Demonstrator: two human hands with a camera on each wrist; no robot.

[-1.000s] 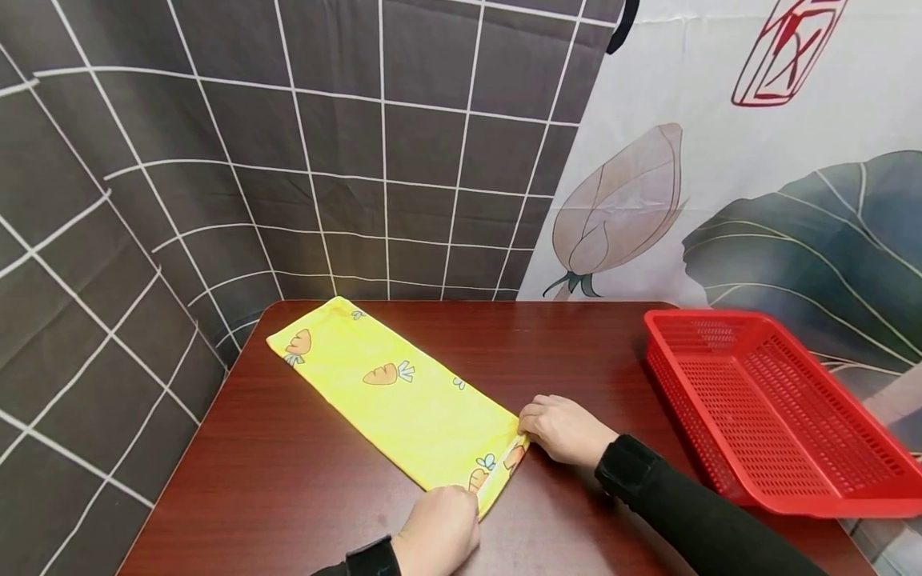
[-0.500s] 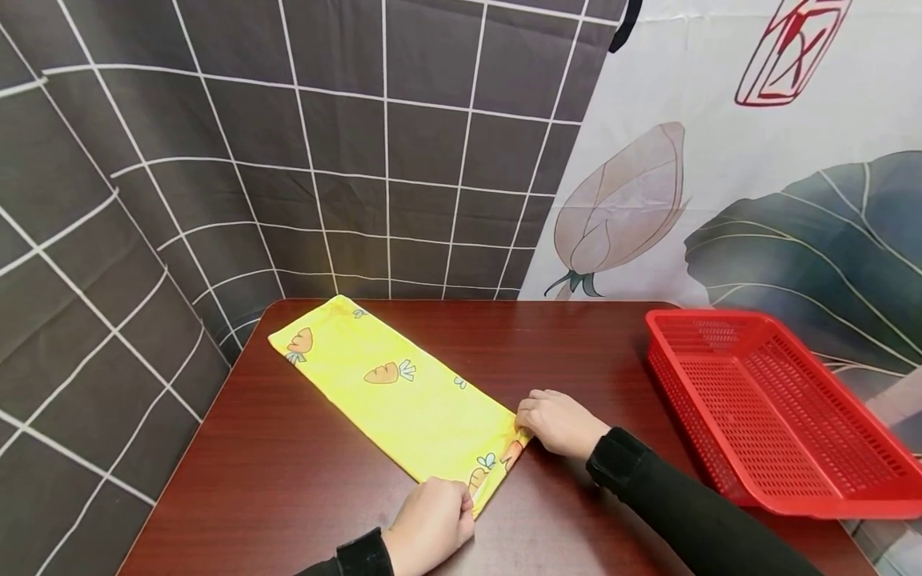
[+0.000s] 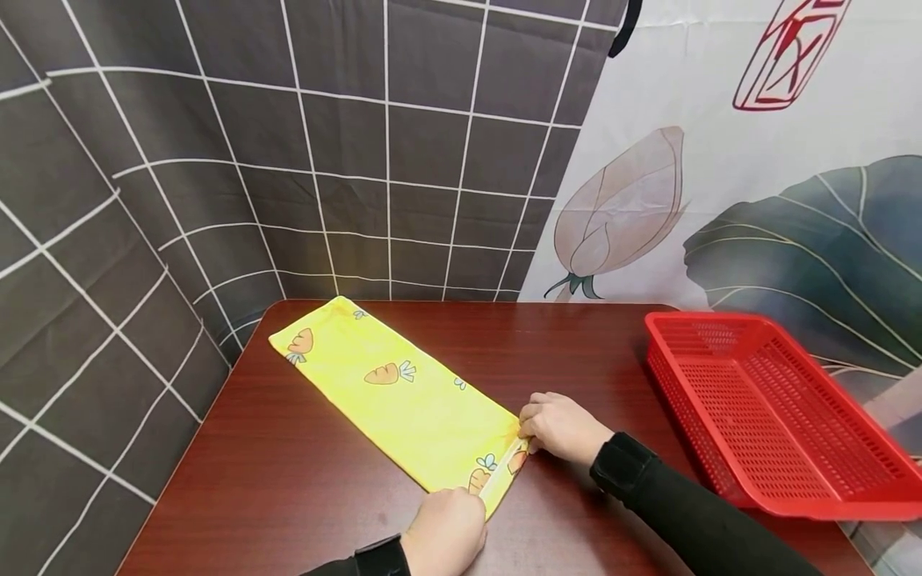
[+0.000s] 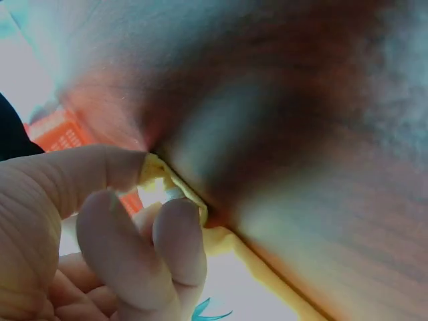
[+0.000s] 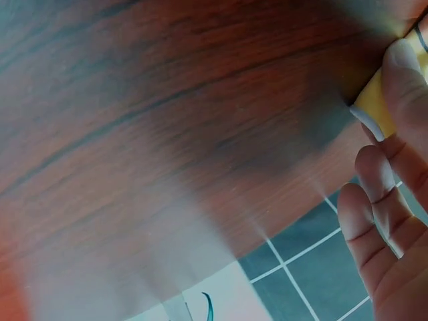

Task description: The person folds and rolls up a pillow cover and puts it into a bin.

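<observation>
Here's the yellow cloth (image 3: 403, 400), laid out long and flat on the dark reddish bench (image 3: 288, 480), slanting from the far left corner down towards the person, and both hands are on its near end! The left hand (image 3: 446, 532) has the nearer corner, thumb and finger pinching the fabric; the left wrist view shows the folded edge caught between them. Across at the other corner, the right hand (image 3: 565, 428) matches it, thumb pressing down on the cloth in its own wrist view, a whitish edge poking out beside it, the other fingers loosely bent. Between the two grips, a narrow pale strip crosses the cloth's short end. Look at that print: orange carrots with pale blue tops, scattered along its length. Black sleeves lead back from both wrists.

Over on the right side of the bench sits a red basket (image 3: 843, 510), perforated all over, well apart from the cloth. And for writing, eyes up: a red seal mark (image 3: 788, 56) on the white hanging (image 3: 634, 80), boxed strokes cut by the top of the view, too stylised to read. Below it come a pinkish flower bud (image 3: 619, 204) and a big blue-green leaf (image 3: 828, 248); left of those, grey sheeting (image 3: 425, 144) with white grid lines.
</observation>
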